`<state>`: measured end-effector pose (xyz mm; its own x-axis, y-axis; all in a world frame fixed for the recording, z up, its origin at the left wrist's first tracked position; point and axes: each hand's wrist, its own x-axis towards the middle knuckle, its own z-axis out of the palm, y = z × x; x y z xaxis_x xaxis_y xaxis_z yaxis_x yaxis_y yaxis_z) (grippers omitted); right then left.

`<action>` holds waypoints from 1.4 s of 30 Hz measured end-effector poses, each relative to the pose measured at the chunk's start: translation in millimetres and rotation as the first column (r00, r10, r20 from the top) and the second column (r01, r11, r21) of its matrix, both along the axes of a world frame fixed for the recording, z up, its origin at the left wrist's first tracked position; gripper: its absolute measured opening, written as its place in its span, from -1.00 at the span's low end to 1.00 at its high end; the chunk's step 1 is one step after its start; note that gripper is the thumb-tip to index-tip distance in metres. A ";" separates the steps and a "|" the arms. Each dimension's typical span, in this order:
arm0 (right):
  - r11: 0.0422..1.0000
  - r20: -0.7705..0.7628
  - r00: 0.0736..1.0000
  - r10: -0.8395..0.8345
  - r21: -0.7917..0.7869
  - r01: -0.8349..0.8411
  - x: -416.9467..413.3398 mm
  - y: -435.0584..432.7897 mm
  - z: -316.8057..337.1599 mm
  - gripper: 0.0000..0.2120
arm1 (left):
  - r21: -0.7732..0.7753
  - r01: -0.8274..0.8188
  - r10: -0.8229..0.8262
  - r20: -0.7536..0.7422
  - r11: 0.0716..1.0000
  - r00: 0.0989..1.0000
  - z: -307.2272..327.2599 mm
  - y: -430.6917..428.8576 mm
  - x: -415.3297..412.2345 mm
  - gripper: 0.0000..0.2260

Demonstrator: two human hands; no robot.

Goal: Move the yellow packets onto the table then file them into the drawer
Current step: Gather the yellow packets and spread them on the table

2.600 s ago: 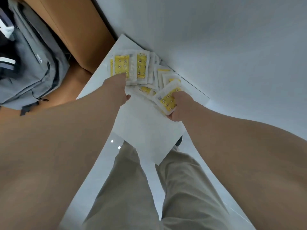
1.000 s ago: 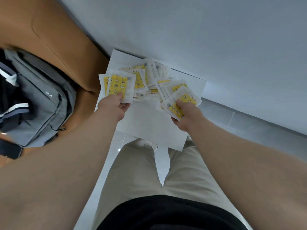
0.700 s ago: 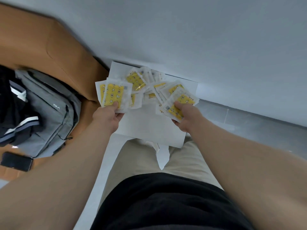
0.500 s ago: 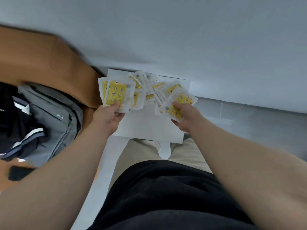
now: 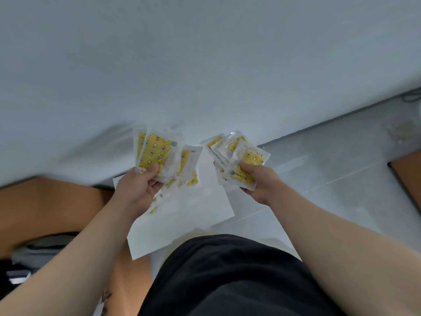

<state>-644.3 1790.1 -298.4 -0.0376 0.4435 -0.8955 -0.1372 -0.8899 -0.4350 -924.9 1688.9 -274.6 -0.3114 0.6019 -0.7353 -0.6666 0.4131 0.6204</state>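
Both hands hold fanned bunches of yellow packets, clear wrappers with yellow star-and-moon print. My left hand is shut on one bunch of yellow packets, raised at centre left. My right hand is shut on a second bunch at centre right. The two bunches are apart and lifted above a white sheet that lies below them. No table top or drawer shows in this view.
A pale grey wall fills the upper half. Grey floor tiles lie on the right, with a brown panel at the right edge. A tan seat and a grey backpack sit at the left. My black shirt fills the bottom.
Both hands have lifted their bunches of packets off the white sheet and moved them apart. The view has swung up and to the right, so the backpack has slid to the lower left.
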 end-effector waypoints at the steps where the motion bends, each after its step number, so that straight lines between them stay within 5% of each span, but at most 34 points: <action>1: 0.999 -0.005 0.999 -0.040 0.016 0.040 16.1 -0.1 4.7 -0.80 | 0.007 0.039 -0.039 0.000 0.999 0.999 6.6 9.9 14.5 -0.79; 11: 0.881 -0.071 0.892 -0.447 0.139 0.453 255.0 -51.6 46.7 -0.78 | 0.117 0.396 -0.400 0.004 0.911 0.917 67.8 83.1 256.4 -0.87; 20: 0.594 -0.116 0.625 -0.772 0.221 0.774 482.0 -157.2 74.4 -0.80 | 0.181 0.694 -0.708 0.019 0.697 0.706 93.8 80.0 525.4 -0.64; 33: 0.010 -0.211 0.069 -0.975 0.268 0.963 675.0 -325.7 80.2 -0.80 | 0.220 0.960 -0.983 -0.023 0.175 0.184 111.1 17.0 836.7 -0.78; 42: -0.430 -0.097 -0.419 -0.903 0.216 0.877 782.8 -459.7 50.9 -0.73 | 0.180 0.934 -0.945 0.052 -0.308 -0.322 68.0 -76.7 1067.7 -0.63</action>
<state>138.5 1330.4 -247.5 0.6170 -0.1614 -0.7703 -0.6194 0.5042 -0.6018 142.8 1612.2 -206.7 0.7756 0.0304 -0.6305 0.5052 0.5690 0.6488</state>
